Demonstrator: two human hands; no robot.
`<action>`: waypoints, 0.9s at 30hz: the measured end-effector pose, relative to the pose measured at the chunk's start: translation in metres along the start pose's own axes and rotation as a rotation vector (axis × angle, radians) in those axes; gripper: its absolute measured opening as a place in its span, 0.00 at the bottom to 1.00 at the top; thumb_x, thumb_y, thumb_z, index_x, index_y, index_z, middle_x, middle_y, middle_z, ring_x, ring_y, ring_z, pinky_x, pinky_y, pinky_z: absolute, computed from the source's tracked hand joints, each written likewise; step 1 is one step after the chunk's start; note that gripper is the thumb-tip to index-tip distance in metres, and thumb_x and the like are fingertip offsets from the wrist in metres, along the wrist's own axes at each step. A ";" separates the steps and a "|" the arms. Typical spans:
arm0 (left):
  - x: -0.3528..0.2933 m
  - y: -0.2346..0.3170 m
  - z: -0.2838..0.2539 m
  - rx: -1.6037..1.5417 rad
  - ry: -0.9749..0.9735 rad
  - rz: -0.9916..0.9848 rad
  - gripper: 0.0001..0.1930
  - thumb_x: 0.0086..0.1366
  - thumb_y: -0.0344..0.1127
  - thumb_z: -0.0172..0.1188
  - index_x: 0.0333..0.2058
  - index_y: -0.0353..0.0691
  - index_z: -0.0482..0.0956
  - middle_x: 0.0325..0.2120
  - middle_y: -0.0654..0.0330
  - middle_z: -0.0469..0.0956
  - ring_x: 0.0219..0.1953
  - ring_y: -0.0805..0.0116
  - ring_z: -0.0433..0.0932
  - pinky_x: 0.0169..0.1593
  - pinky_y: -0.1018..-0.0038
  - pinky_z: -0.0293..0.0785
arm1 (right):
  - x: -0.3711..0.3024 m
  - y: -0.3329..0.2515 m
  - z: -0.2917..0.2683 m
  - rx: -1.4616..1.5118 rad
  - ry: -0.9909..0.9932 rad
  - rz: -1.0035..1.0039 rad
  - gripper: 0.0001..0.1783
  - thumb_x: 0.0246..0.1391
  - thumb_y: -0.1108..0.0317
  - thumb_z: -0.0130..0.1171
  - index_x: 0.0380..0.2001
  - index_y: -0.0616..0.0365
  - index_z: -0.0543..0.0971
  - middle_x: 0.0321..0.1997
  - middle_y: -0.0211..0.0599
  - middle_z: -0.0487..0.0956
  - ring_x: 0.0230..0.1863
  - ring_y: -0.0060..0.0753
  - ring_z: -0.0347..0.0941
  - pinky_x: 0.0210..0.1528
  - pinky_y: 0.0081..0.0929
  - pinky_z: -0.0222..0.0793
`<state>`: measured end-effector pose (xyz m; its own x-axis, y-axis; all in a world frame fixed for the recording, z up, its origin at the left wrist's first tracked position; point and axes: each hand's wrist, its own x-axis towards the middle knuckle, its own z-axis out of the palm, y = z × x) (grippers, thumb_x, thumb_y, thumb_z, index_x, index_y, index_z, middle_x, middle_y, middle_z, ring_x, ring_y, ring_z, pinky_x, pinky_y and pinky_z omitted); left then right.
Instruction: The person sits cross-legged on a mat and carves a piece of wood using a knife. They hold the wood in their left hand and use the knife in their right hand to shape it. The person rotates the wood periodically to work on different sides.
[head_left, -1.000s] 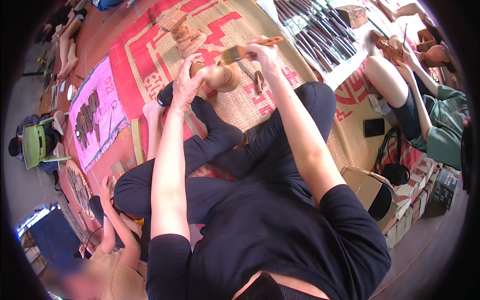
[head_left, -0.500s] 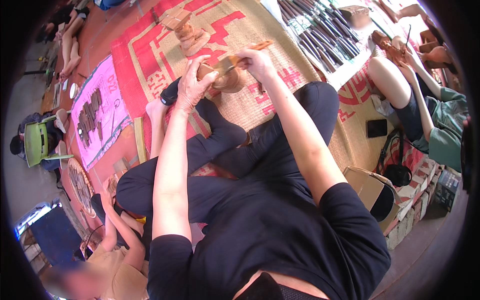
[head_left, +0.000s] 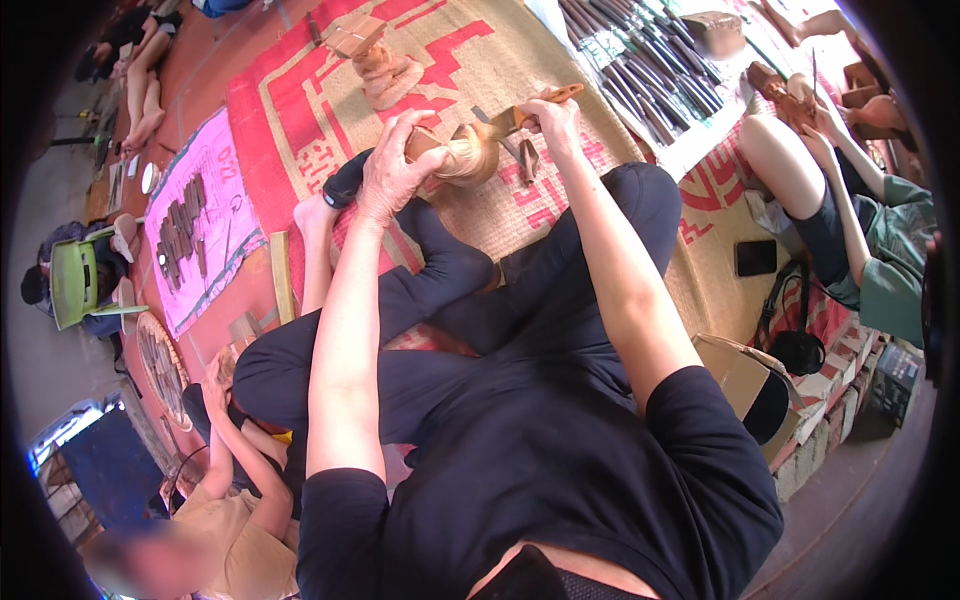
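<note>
My left hand [head_left: 392, 172] is closed around one end of a light brown carved wooden piece [head_left: 466, 162], raised above the woven mat. My right hand [head_left: 553, 120] grips a flat brush by its orange-brown handle [head_left: 566, 93]. The brush's dark head [head_left: 504, 123] points left and meets the upper right side of the carving, though exact contact is hard to make out. On the mat just below the brush lies a small dark brown object [head_left: 527, 162]. Another wooden carving [head_left: 386, 78] stands on the mat beyond my left hand.
Rows of dark-handled tools [head_left: 645, 75] lie on a sheet at the upper right. More tools rest on a pink cloth [head_left: 200, 220] at left. A co-worker in green [head_left: 895, 240] sits right, another person [head_left: 235, 500] lower left. A phone [head_left: 755, 258] and cardboard box [head_left: 728, 375] are at right.
The brush and my right hand have shifted right, from across the carving to its side. My left hand and the carving have moved slightly right, uncovering more of the small dark object.
</note>
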<state>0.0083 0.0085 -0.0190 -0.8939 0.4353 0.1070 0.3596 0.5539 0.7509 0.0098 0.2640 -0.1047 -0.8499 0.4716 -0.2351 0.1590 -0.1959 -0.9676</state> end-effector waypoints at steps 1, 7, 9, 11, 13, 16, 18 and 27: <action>0.001 0.000 -0.001 -0.018 -0.009 -0.037 0.29 0.54 0.53 0.63 0.53 0.50 0.72 0.46 0.55 0.73 0.50 0.56 0.75 0.53 0.64 0.71 | -0.002 0.000 0.001 0.114 -0.031 -0.012 0.05 0.44 0.75 0.64 0.23 0.62 0.77 0.22 0.37 0.79 0.19 0.24 0.75 0.22 0.21 0.71; 0.002 0.004 -0.006 -0.006 -0.034 -0.033 0.30 0.53 0.53 0.63 0.53 0.50 0.72 0.46 0.56 0.72 0.49 0.57 0.76 0.52 0.65 0.71 | -0.027 -0.006 0.021 0.354 -0.254 0.187 0.05 0.49 0.75 0.62 0.27 0.57 0.75 0.24 0.34 0.78 0.21 0.24 0.74 0.24 0.22 0.71; 0.002 0.001 -0.006 0.008 -0.021 -0.009 0.30 0.53 0.53 0.63 0.53 0.49 0.72 0.46 0.56 0.72 0.49 0.57 0.75 0.53 0.65 0.71 | -0.007 0.016 -0.003 0.144 -0.046 0.078 0.04 0.46 0.73 0.63 0.26 0.58 0.77 0.23 0.34 0.79 0.20 0.22 0.74 0.24 0.19 0.70; 0.001 -0.003 -0.002 0.011 -0.009 0.010 0.29 0.54 0.53 0.63 0.53 0.49 0.72 0.46 0.55 0.72 0.49 0.57 0.75 0.53 0.65 0.71 | -0.005 0.019 -0.013 0.073 -0.024 -0.033 0.03 0.47 0.74 0.63 0.26 0.59 0.77 0.23 0.35 0.79 0.20 0.22 0.74 0.24 0.19 0.71; 0.002 -0.005 -0.001 -0.040 -0.005 -0.067 0.29 0.54 0.53 0.63 0.54 0.49 0.72 0.47 0.55 0.72 0.49 0.57 0.75 0.53 0.66 0.70 | -0.017 0.007 -0.002 0.233 -0.086 -0.060 0.04 0.48 0.74 0.62 0.28 0.59 0.77 0.24 0.35 0.79 0.21 0.23 0.75 0.26 0.20 0.71; 0.006 -0.008 -0.002 -0.031 0.007 -0.082 0.29 0.55 0.53 0.62 0.54 0.49 0.72 0.47 0.54 0.72 0.50 0.57 0.75 0.53 0.67 0.70 | -0.040 -0.003 0.015 0.464 -0.251 0.094 0.06 0.47 0.75 0.64 0.28 0.59 0.77 0.25 0.33 0.79 0.21 0.25 0.75 0.25 0.21 0.71; 0.010 -0.008 -0.003 -0.036 0.048 -0.069 0.29 0.57 0.54 0.62 0.54 0.48 0.72 0.48 0.53 0.72 0.51 0.58 0.75 0.55 0.67 0.69 | -0.039 0.006 0.017 0.463 -0.171 0.119 0.06 0.45 0.75 0.65 0.27 0.59 0.77 0.24 0.33 0.78 0.20 0.25 0.75 0.22 0.22 0.70; 0.027 -0.030 -0.005 -0.194 0.152 -0.274 0.30 0.58 0.58 0.60 0.53 0.43 0.73 0.50 0.49 0.73 0.53 0.59 0.73 0.57 0.67 0.66 | -0.058 -0.003 0.037 0.557 -0.172 0.006 0.07 0.47 0.75 0.67 0.29 0.61 0.77 0.26 0.37 0.79 0.22 0.27 0.77 0.27 0.23 0.74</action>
<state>-0.0277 -0.0001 -0.0356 -0.9849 0.1706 -0.0308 0.0566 0.4843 0.8731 0.0400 0.2050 -0.0849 -0.9265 0.3320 -0.1773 -0.0847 -0.6429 -0.7613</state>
